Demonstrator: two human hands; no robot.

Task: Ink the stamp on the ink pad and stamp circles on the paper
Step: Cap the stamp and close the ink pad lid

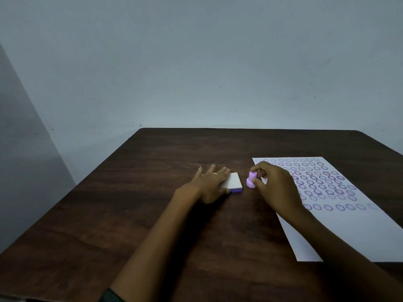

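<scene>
The small lilac plastic stamp (251, 181) stands upright on the dark wooden table (152, 214), pinched by the thumb and fingertips of the right hand (275, 185) — just off the left edge of the white paper sheet (349, 227) covered in rows of purple circle prints. To its left, the left hand (210, 184) rests fingers spread against the flat white-lidded purple ink pad (233, 184), thumb at its near edge — whether it grips, I cannot tell.

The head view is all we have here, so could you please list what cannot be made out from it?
- Ink pad: white lid on; ink surface hidden, left hand covers its left side.
- Stamp: face is down on the table; right hand hides its right side.
- Paper: right edge cut off by the frame; circle details too small.
</scene>
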